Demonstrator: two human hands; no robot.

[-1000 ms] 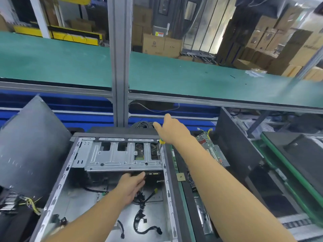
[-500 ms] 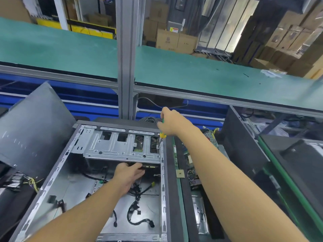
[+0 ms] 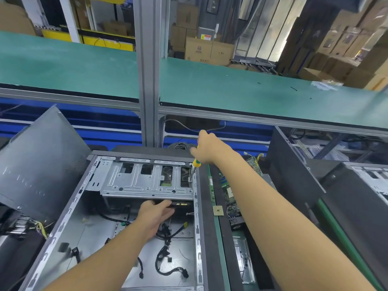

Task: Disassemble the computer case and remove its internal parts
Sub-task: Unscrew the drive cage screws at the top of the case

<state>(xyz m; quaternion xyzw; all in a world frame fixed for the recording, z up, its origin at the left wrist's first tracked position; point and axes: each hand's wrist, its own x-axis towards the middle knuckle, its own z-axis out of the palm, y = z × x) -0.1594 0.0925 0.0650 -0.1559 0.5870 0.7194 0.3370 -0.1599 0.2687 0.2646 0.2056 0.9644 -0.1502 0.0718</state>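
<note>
**Backing out a drive-cage screw**

Working inside the open grey steel computer case (image 3: pixel 199 217), lying on its side just this side of the long green conveyor belt (image 3: pixel 252 91), open face upward. Clamping the grip of the right hand (image 3: pixel 210 149) round the yellow-and-green-handled screwdriver (image 3: pixel 196 163) and bearing the tip down on a screw at the far right corner of the silver stamped-metal drive cage (image 3: pixel 147 183). Reaching in with the left hand (image 3: pixel 155 215), grip apart, fingers laid fairly straight against the black drive (image 3: pixel 181 205) under the cage, seemingly steadying it.

Judging the step as freeing that drive, with the loose black cables (image 3: pixel 168 267) on the case floor also waiting to come out. Probably calling next for firm downward pressure while turning, then for supporting the drive as it comes loose.

Running the case's long axis away from the body toward the belt, drive-cage end farthest. Holding the screwdriver shaft near upright, tip slightly left of the handle.
</note>
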